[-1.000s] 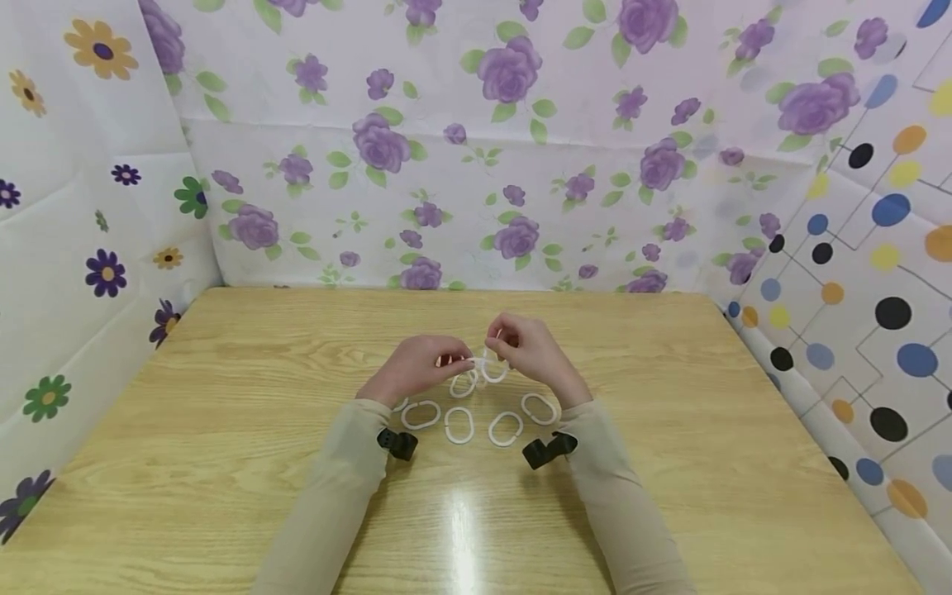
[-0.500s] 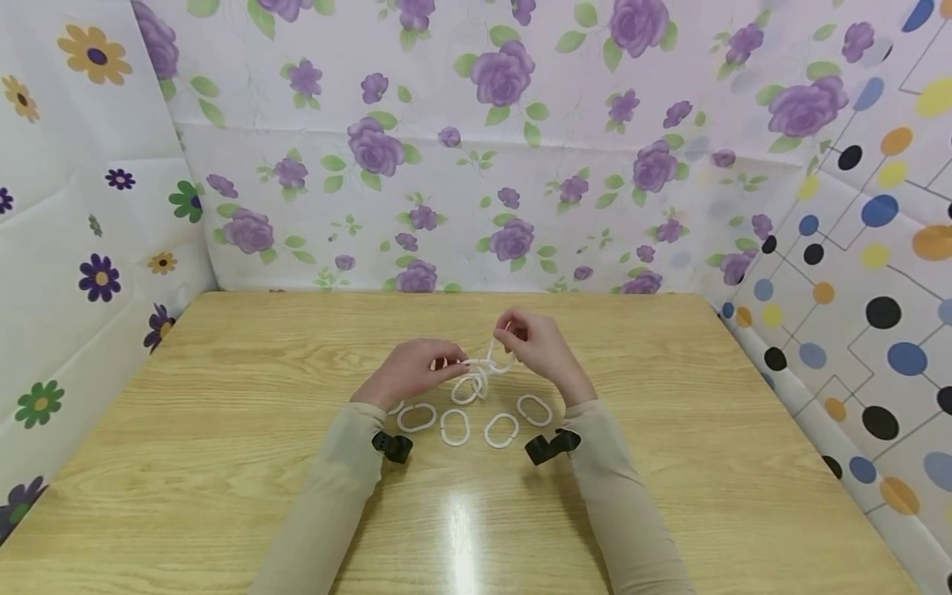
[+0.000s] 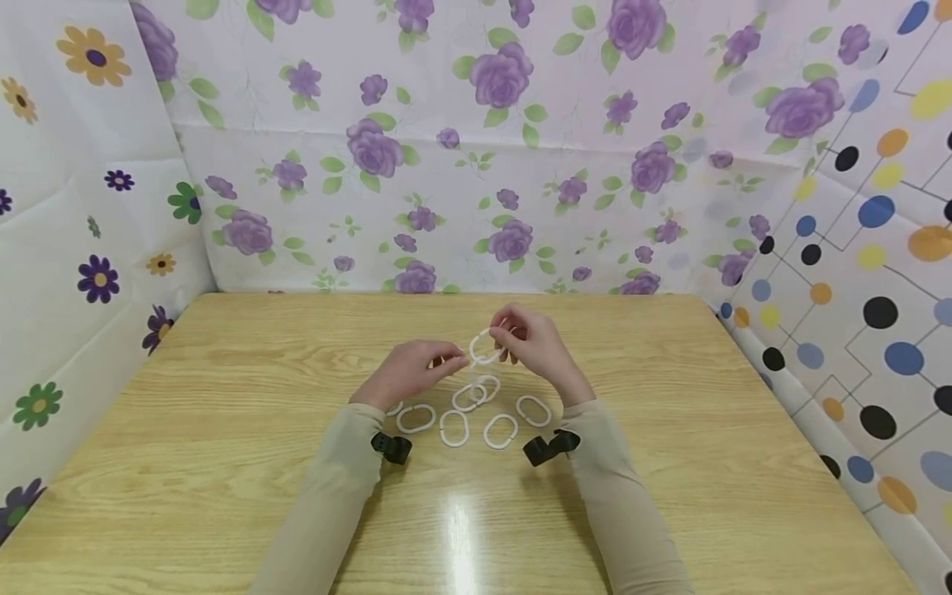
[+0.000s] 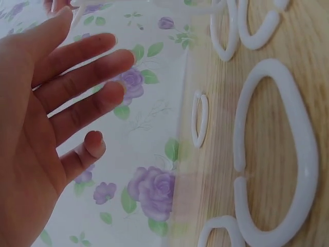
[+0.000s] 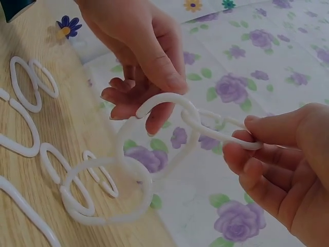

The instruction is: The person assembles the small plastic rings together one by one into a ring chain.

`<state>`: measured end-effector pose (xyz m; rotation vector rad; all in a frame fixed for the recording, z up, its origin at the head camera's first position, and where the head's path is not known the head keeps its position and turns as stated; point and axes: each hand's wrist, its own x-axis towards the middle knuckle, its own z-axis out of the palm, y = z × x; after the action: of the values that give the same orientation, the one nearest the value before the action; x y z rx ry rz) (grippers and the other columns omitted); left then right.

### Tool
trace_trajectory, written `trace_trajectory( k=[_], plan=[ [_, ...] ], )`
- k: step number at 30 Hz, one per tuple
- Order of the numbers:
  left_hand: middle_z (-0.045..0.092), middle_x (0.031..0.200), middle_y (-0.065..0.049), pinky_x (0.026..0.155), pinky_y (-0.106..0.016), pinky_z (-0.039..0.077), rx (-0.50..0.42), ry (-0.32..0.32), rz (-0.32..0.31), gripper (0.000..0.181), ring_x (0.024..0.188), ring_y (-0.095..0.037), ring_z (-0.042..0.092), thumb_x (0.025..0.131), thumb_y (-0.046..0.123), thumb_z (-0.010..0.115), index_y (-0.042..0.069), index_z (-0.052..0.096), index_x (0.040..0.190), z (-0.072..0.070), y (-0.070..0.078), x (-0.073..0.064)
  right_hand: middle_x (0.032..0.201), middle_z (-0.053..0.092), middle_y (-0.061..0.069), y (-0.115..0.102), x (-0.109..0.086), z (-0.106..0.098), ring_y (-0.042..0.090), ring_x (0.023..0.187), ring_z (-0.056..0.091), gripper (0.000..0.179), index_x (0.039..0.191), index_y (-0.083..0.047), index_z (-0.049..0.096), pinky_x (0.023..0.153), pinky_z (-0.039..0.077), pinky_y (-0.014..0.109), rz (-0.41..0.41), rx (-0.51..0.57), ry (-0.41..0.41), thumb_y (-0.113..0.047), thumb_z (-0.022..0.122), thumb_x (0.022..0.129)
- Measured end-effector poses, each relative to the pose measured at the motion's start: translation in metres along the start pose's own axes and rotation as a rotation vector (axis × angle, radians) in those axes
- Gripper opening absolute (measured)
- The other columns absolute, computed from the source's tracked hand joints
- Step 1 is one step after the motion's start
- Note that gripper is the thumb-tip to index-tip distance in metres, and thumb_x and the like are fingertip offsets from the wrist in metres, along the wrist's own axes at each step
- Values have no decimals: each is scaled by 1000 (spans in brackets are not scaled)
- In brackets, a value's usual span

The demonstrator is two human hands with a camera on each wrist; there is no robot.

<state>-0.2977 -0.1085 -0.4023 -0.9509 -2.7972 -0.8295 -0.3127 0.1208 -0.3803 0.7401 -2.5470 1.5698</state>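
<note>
Thumb and fingertips of my right hand [image 3: 526, 332] pinch the end of a white plastic oval link [image 3: 484, 346], raised above the table. In the right wrist view this link [image 5: 221, 135] passes through a second white link [image 5: 191, 154], and a third link [image 5: 110, 221] hangs through that one. My left hand [image 3: 418, 368] pinches the second link near its top, the thumb tip right at it. Its other fingers [image 4: 85, 98] lie loosely apart in the left wrist view. Each link is a thin loop, with a small gap showing on several.
More white links lie on the wooden table [image 3: 223, 463] below the hands, such as one link [image 3: 454, 429] in the middle and another link [image 3: 533, 411] at right. A flowered cloth [image 3: 312, 207] stands behind the table, with patterned cloths at both sides.
My right hand has risen slightly, and the link in its fingers now stands out to the left, toward my left hand. My left hand has stayed almost in place.
</note>
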Motion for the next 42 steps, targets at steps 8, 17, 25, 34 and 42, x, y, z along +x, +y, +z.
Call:
trace_trajectory(
  k=[8, 17, 25, 34, 42],
  plan=[
    [68, 81, -1, 63, -27, 43, -48, 41, -49, 28, 68, -8, 52, 100, 40, 51, 19, 70, 101, -2, -1, 1, 91, 66, 22, 0, 1, 8, 28, 71, 68, 10, 102, 1, 58, 64, 57, 43, -7, 57, -50, -6, 61, 95],
    [67, 79, 0, 62, -27, 42, -79, 84, -52, 22, 69, -11, 54, 99, 32, 57, 15, 69, 97, -5, 0, 0, 94, 66, 23, 2, 1, 13, 31, 82, 70, 11, 103, 2, 56, 72, 58, 34, -38, 49, -69, -4, 60, 94],
    [65, 75, -1, 61, -27, 40, -99, 144, -55, 23, 64, -11, 50, 98, 28, 58, 8, 69, 96, -10, -2, -2, 92, 68, 15, 2, 0, 13, 28, 85, 67, 9, 100, -3, 60, 69, 54, 26, -72, -60, -71, -8, 64, 93],
    [68, 77, -2, 62, -26, 43, -185, 176, -45, 19, 67, -11, 54, 98, 25, 59, 10, 70, 94, -14, -3, -7, 90, 68, 15, 4, -2, 12, 28, 84, 66, 21, 101, -3, 63, 72, 54, 35, -44, -52, -137, -23, 55, 100],
    [70, 80, -6, 60, -27, 43, -225, 209, -49, 16, 63, -13, 52, 98, 25, 59, 15, 70, 93, -24, -2, -10, 97, 68, 16, 7, 6, 14, 29, 89, 65, 22, 105, -5, 62, 74, 53, 39, 36, -139, -148, -21, 48, 103]
  ],
)
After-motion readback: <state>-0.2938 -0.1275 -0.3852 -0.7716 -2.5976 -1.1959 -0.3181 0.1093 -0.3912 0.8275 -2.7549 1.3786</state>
